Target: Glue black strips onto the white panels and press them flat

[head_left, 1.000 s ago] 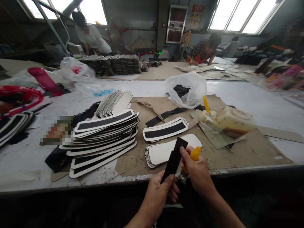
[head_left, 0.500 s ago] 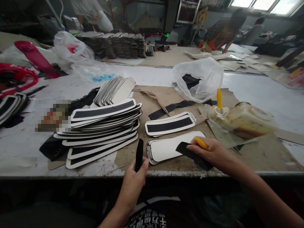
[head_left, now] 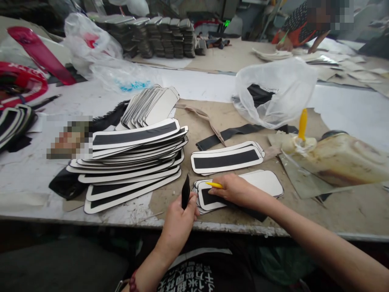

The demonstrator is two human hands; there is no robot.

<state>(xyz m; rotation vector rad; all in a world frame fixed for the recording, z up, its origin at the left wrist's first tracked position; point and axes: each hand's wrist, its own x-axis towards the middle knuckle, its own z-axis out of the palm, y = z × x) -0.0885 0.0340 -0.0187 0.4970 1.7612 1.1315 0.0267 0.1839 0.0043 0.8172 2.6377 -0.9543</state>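
Note:
My left hand (head_left: 181, 214) is closed around a black strip (head_left: 185, 190) that stands up from the fist, close to the table's front edge. My right hand (head_left: 234, 190) rests over the top white panel (head_left: 267, 182) of a small stack, fingers closed. Under its fingertips a black strip (head_left: 208, 198) lies against the panel's left end; the strip's other end hangs past the panel's front edge. A yellow tool handle (head_left: 214, 185) pokes out between the right fingers; its other end is hidden. Just behind lies another small pile, its top panel (head_left: 227, 160) bearing a black strip.
A tall pile of black-striped panels (head_left: 133, 176) stands at left, with plain panels (head_left: 161, 107) fanned behind it. At right are a yellowed plastic container (head_left: 349, 158) with an upright yellow handle (head_left: 302, 123) and a clear bag (head_left: 291, 89). Another person (head_left: 300, 28) works across the table.
My right hand has moved left, bringing its black strip onto the left end of the white panel. My left hand has shifted slightly right, still gripping its strip. The camera view has tilted down.

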